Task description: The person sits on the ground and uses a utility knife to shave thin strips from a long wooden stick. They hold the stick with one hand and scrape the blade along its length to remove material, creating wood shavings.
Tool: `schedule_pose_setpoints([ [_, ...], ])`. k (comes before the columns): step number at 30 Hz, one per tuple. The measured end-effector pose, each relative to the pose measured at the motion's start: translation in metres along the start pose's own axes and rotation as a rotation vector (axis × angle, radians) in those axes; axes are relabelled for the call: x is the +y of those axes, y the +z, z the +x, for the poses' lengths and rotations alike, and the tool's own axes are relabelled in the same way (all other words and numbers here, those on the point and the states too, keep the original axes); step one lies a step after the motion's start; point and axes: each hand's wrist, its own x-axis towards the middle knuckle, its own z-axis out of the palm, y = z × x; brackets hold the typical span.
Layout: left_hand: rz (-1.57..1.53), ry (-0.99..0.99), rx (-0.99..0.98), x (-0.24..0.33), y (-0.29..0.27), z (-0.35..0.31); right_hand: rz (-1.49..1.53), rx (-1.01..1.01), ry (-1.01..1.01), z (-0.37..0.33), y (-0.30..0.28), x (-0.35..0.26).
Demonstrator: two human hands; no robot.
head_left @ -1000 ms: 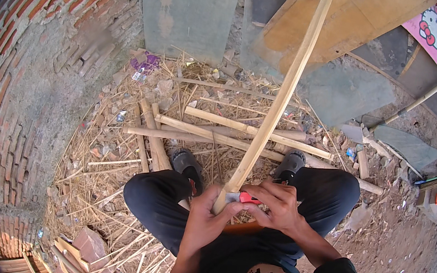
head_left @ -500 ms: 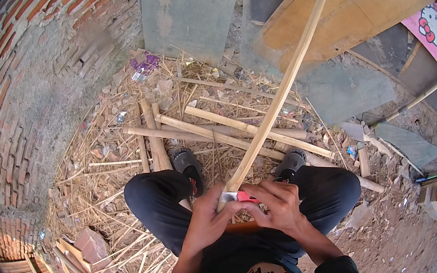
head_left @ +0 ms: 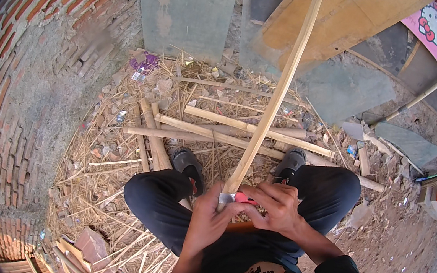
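A long, pale bamboo strip slants up and away from my lap, past the top edge of the view. Its near end sits in my left hand, whose fingers close around it. My right hand grips the red handle of a knife. The short metal blade lies across the strip, just by my left thumb. Both hands are close together in front of my belly, between my bent knees. The strip's lower tip is hidden by the hands.
Several bamboo pieces lie crosswise beyond my shoes, over straw and shavings. A brick wall rises at left. Grey sheets and a brown board lean at the back. Broken brick lies lower left.
Almost nothing differs. The strip's upper part has shifted very slightly to the left, while both hands keep their grip in the same place.
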Motion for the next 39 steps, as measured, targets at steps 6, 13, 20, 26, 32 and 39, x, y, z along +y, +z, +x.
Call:
schedule_pose_setpoints([
  [6, 0.035, 0.019, 0.003, -0.006, 0.001, 0.0, -0.054, 0.045, -0.016, 0.004, -0.001, -0.001],
  [13, 0.202, 0.02, 0.024, -0.001, 0.001, -0.003, -0.063, 0.055, -0.028, 0.009, -0.005, -0.001],
  [20, 0.28, 0.024, 0.043, 0.007, 0.004, -0.006, -0.1, 0.061, -0.036, 0.007, -0.006, -0.003],
  [26, 0.251, -0.043, -0.034, -0.002, 0.01, -0.046, -0.118, 0.526, 0.674, 0.032, -0.055, 0.062],
  [32, 0.345, -0.082, -0.091, -0.015, -0.005, -0.033, -0.133, 0.478, 0.487, 0.012, -0.074, 0.08],
  [39, 0.15, 0.014, 0.011, -0.005, -0.016, -0.006, 0.072, 0.214, 0.129, -0.008, -0.024, 0.034],
])
